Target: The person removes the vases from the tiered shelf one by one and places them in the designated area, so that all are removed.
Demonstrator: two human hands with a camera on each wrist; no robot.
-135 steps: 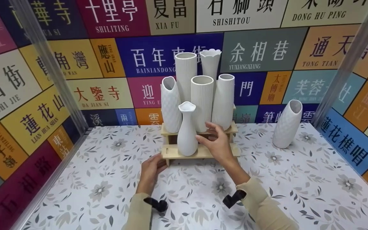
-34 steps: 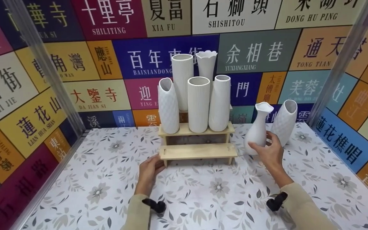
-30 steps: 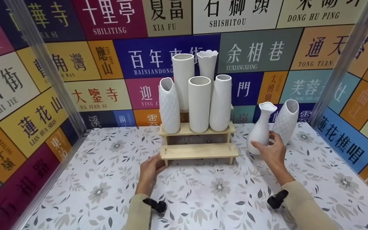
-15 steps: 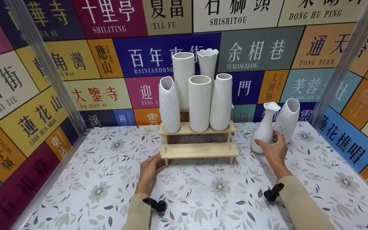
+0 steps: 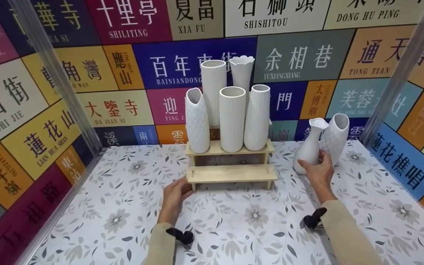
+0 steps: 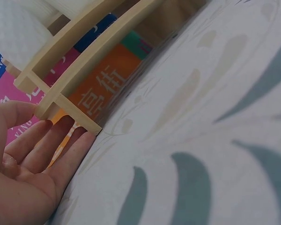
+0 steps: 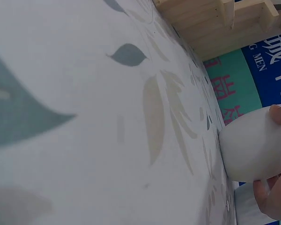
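Note:
On the right of the table my right hand (image 5: 319, 173) grips a small white vase (image 5: 308, 149) with a narrow neck and wavy rim, thumb and fingers on opposite sides of its round body. In the right wrist view the vase's base (image 7: 253, 145) appears to meet the tabletop. Just behind it stands a white diamond-textured vase (image 5: 335, 138) with a slanted mouth, partly hidden. My left hand (image 5: 174, 195) holds the front left corner of a tiered wooden stand (image 5: 232, 173). The left wrist view shows the thumb at the shelf end and fingers by the leg (image 6: 77, 113).
The stand's middle tier carries a diamond-textured vase (image 5: 197, 125), a ribbed cylinder vase (image 5: 232, 121) and a smooth tapered vase (image 5: 258, 119). Behind them rise a taller ribbed vase (image 5: 214, 92) and a scalloped-rim vase (image 5: 242, 73). A patterned wall backs the floral tabletop (image 5: 123, 217).
My right hand has taken the narrow-necked vase off the stand's lowest tier and brought it rightward beside the textured vase, lately edging closer to it. The left hand stays at the stand's corner.

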